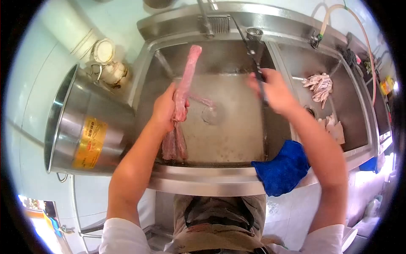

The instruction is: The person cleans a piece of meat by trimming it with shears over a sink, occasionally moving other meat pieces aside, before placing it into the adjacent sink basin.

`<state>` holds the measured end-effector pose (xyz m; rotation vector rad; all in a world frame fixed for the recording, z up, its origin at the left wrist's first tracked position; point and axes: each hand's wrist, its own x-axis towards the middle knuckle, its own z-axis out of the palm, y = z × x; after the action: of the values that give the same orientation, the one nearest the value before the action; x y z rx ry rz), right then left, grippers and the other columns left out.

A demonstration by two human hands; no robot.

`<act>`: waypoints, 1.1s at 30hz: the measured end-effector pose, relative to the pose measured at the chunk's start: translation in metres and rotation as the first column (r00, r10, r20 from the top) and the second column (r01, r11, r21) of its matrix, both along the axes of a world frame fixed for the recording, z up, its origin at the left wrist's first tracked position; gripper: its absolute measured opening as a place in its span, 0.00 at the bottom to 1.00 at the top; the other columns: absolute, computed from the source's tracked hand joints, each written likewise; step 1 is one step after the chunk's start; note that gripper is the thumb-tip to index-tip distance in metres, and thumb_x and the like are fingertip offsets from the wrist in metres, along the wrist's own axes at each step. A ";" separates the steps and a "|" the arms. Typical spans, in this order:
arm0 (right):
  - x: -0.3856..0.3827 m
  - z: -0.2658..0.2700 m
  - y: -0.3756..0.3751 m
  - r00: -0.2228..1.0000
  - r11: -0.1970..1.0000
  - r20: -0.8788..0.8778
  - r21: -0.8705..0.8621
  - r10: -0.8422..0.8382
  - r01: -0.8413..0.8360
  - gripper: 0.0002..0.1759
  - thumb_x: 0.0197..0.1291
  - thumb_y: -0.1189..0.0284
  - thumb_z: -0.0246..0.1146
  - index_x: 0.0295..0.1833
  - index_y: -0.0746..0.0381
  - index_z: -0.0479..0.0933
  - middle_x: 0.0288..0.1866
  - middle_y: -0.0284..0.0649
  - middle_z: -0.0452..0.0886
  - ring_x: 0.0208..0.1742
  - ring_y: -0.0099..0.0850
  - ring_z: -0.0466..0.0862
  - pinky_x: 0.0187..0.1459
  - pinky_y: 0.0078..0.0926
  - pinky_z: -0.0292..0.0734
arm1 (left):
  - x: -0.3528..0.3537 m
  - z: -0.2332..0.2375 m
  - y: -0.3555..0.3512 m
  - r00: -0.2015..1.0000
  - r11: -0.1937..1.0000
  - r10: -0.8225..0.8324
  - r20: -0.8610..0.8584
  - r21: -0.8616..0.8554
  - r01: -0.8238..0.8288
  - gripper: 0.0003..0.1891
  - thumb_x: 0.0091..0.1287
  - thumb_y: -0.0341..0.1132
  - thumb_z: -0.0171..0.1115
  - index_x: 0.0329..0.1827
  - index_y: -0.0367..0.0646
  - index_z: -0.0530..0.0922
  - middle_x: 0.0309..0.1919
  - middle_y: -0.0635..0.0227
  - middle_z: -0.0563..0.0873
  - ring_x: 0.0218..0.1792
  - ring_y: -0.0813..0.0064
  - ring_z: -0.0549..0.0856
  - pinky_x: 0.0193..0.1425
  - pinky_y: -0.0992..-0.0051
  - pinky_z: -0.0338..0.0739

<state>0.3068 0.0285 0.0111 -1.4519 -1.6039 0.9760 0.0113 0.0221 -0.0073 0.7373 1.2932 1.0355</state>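
A long pink piece of meat (186,80) stands nearly upright over the left side of the sink basin (237,127), with my left hand (165,106) wrapped round its lower part. More strips of meat (173,144) hang below that hand, and a thin piece sticks out to its right. My right hand (272,91), slightly blurred, is closed round the dark handle of a long thin tool (253,59) over the basin's right side. The tool looks like scissors or a knife; which one I cannot tell. Cloudy liquid covers the basin floor.
A blue cloth (283,169) drapes over the sink's front edge. Pale strips of meat (319,88) and flat pieces (334,127) lie in the right basin. A large steel pot (84,127) stands left of the sink. The faucet (206,25) reaches over the back edge, and a hose (363,29) curves at right.
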 end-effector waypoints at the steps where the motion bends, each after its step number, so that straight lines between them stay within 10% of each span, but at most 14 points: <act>1: -0.027 -0.006 0.009 0.983 0.992 -0.151 -0.084 -0.108 0.096 0.17 0.52 0.65 0.67 0.28 0.70 0.75 0.19 0.39 0.75 0.23 0.28 0.74 0.26 0.32 0.69 | -0.001 0.003 -0.005 0.998 0.998 0.053 0.043 0.044 -0.055 0.16 0.71 0.45 0.48 0.41 0.41 0.76 0.23 0.63 0.79 0.16 0.72 0.75 0.16 0.72 0.67; 5: -0.072 -0.090 0.031 0.934 0.956 -0.220 0.027 -0.280 0.293 0.15 0.51 0.66 0.66 0.26 0.68 0.74 0.19 0.36 0.75 0.21 0.23 0.75 0.23 0.28 0.70 | -0.012 0.006 -0.014 0.983 0.992 0.022 0.184 0.115 -0.044 0.14 0.70 0.41 0.48 0.41 0.40 0.77 0.22 0.62 0.79 0.15 0.72 0.75 0.15 0.72 0.66; 8: -0.066 -0.086 -0.002 0.961 0.960 0.038 -0.056 -0.273 0.275 0.13 0.51 0.66 0.66 0.28 0.66 0.75 0.19 0.35 0.75 0.22 0.23 0.75 0.24 0.27 0.70 | -0.018 0.003 -0.020 0.953 0.995 -0.031 0.302 0.100 0.000 0.14 0.70 0.41 0.48 0.40 0.39 0.77 0.22 0.64 0.79 0.14 0.73 0.75 0.14 0.73 0.65; 11: -0.064 -0.063 -0.033 0.946 0.944 -0.075 -0.127 -0.315 0.304 0.13 0.52 0.66 0.65 0.32 0.67 0.75 0.19 0.35 0.74 0.21 0.25 0.73 0.25 0.27 0.70 | -0.015 0.003 -0.017 0.895 0.996 -0.062 0.443 0.089 0.026 0.14 0.70 0.42 0.49 0.39 0.40 0.77 0.21 0.64 0.79 0.14 0.74 0.75 0.13 0.73 0.65; 19: -0.072 -0.058 -0.041 0.929 0.948 0.367 0.275 0.054 -0.163 0.14 0.50 0.73 0.63 0.40 0.67 0.69 0.31 0.49 0.76 0.33 0.42 0.80 0.36 0.36 0.74 | -0.018 -0.014 -0.013 0.836 0.989 -0.141 0.530 0.041 0.141 0.15 0.70 0.45 0.52 0.38 0.42 0.77 0.21 0.65 0.79 0.14 0.73 0.76 0.14 0.74 0.67; 25: -0.090 -0.049 -0.062 0.731 0.924 0.656 0.132 0.191 -0.360 0.19 0.44 0.75 0.65 0.40 0.68 0.67 0.38 0.54 0.77 0.39 0.53 0.79 0.41 0.46 0.76 | -0.014 -0.012 -0.007 0.809 0.999 -0.041 0.587 0.007 0.045 0.15 0.70 0.46 0.52 0.42 0.43 0.77 0.26 0.69 0.81 0.25 0.75 0.80 0.28 0.72 0.77; 33: -0.088 -0.065 -0.058 0.734 0.839 0.679 0.408 -0.014 -0.361 0.16 0.46 0.73 0.66 0.36 0.70 0.70 0.32 0.53 0.78 0.34 0.50 0.81 0.35 0.42 0.79 | -0.017 0.000 -0.007 0.801 0.998 -0.021 0.599 0.055 -0.015 0.11 0.71 0.39 0.49 0.45 0.42 0.74 0.26 0.68 0.80 0.22 0.75 0.80 0.21 0.76 0.75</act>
<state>0.2189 -0.0294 -0.0544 -1.3185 -2.3334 0.0280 -0.0055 0.0148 -0.0071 0.3935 0.7086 1.1840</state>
